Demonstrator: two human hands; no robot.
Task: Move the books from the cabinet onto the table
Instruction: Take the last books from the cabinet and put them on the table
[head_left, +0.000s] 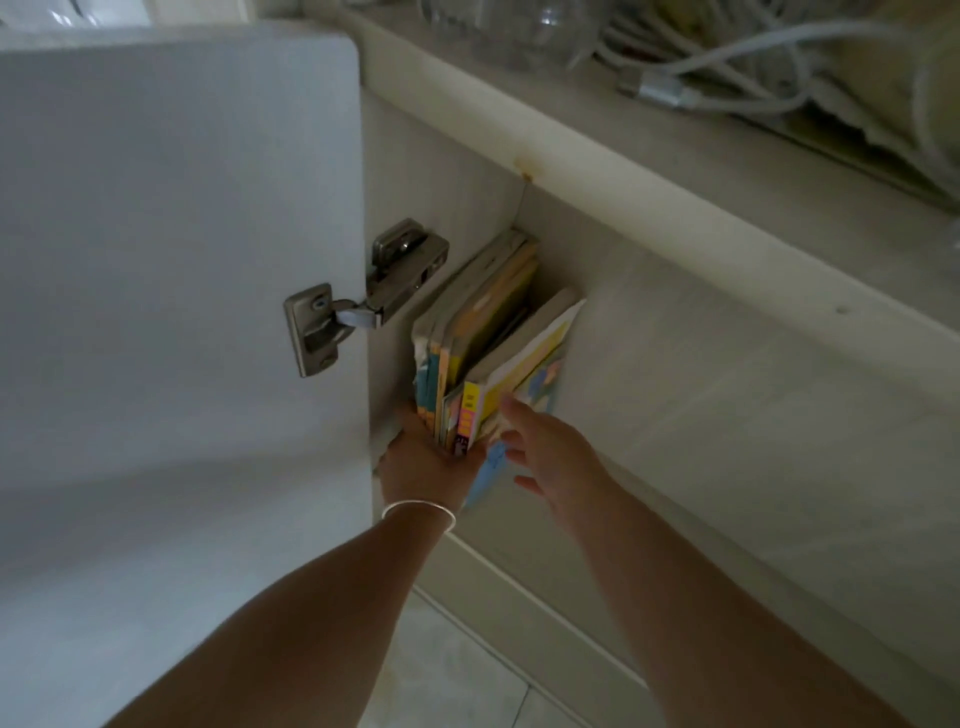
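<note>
Inside the cabinet: a row of thin paperback books (483, 343) with yellow, orange and pale blue covers stands upright on edge, just right of the steel hinge (363, 296).
Cabinet: an off-white laminate cabinet (727, 395) with its white flat door (171, 249) swung open to the left of the hinge.
Books, left group: leaning against the cabinet's left side wall, directly right of the hinge.
Books, right group: tilted to the right, with a gap between the two groups at their far ends.
Left hand (423, 462): below the hinge, wrapped around the near spines of the books; fingers hidden behind them, so how tightly it closes cannot be told.
Bracelet: a thin silver bangle (418, 508) on the left wrist.
Right hand (545, 452): right of the left hand, fingers loosely spread, fingertips touching the yellow-and-blue cover of the rightmost book; it encloses nothing.
Bench: a pale top surface (779, 171) above and right of the hinge, carrying white cables (727, 57) and blurred clear glassware (509, 31).
Floor: pale tiles (457, 670) below the hinge.
</note>
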